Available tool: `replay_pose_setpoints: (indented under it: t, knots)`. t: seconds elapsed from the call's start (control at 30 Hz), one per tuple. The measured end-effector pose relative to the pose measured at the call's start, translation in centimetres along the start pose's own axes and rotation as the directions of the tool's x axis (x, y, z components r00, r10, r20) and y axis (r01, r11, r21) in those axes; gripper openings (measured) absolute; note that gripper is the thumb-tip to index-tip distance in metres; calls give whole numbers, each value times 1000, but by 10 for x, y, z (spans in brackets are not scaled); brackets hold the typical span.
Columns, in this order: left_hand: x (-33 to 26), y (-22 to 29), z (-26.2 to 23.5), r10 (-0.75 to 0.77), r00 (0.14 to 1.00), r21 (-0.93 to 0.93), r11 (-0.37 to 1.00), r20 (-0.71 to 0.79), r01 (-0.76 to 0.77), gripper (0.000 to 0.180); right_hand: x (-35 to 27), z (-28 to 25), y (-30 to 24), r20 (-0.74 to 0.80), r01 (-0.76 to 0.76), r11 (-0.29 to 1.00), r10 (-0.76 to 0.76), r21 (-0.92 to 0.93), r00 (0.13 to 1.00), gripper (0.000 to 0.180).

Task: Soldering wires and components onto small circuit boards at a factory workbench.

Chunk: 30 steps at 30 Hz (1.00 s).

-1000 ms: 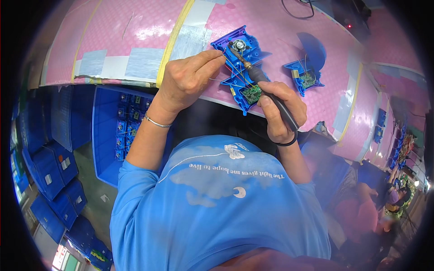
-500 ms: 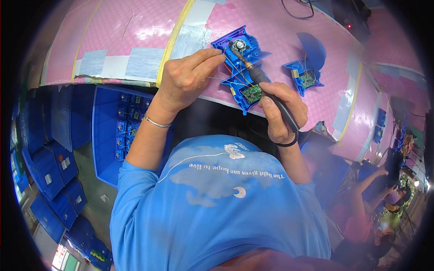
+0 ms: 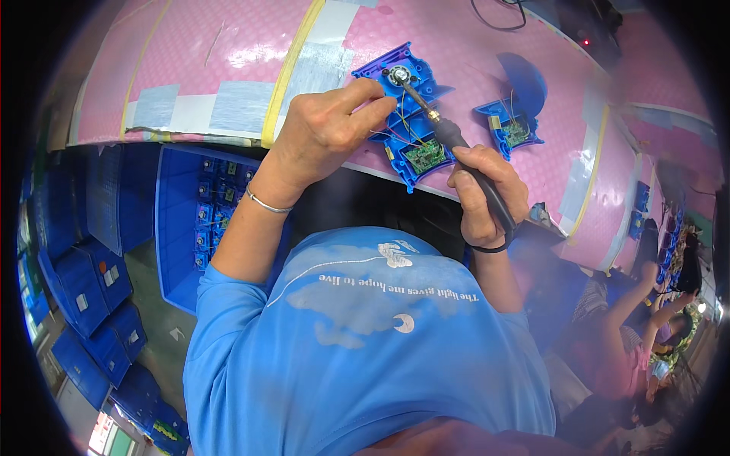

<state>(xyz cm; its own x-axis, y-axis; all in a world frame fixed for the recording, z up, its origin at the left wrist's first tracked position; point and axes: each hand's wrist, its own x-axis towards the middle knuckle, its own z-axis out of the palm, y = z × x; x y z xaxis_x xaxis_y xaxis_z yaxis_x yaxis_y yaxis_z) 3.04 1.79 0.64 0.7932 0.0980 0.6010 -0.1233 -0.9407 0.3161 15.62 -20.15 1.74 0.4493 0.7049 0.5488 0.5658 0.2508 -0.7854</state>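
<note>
My right hand (image 3: 490, 194) is wrapped round the dark handle of a soldering iron (image 3: 450, 134). Its metal tip reaches the lower edge of a small round speaker (image 3: 398, 74), set in an opened blue plastic casing (image 3: 424, 74). With finger and thumb pinched together, my left hand (image 3: 327, 129) is beside the speaker, on what looks like a thin wire; the fingertips partly hide it. Thin coloured wires run from the speaker area down to a green circuit board (image 3: 426, 156) in the casing's nearer half.
Another opened blue casing (image 3: 508, 125) with a board lies to the right on the pink table cover (image 3: 456, 45). A blue crate (image 3: 173, 228) holding several similar parts stands below left. A black cable (image 3: 498, 28) lies at the back; other people work at far right.
The soldering iron's tip has moved from the speaker's left side to its lower edge, and my right hand has shifted right. My left hand has moved slightly right, closer to the iron.
</note>
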Motion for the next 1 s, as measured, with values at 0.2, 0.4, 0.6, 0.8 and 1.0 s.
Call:
replay_pose_setpoints:
  t: [0.2, 0.4, 0.6, 0.8, 1.0]
  knots:
    - [-4, -5, 6, 84, 994, 57, 995, -62, -81, 27, 1, 8, 7, -79, -3, 999, 6, 41, 997, 26]
    - [-1, -6, 6, 70, 997, 33, 997, -42, -68, 28, 3, 8, 11, -70, 12, 1000, -11, 15, 998, 26]
    - [0, -7, 6, 55, 998, 7, 998, -37, -55, 30, 1, 2, 7, 18, -32, 999, 32, -14, 999, 28]
    - [0, -6, 6, 41, 999, 0, 999, -23, -41, 28, 0, -1, 2, 11, 44, 999, -44, 15, 999, 31]
    - [-1, -6, 7, 18, 1000, 5, 1000, -20, -18, 27, 3, 5, 6, -98, 55, 998, -51, 42, 994, 26]
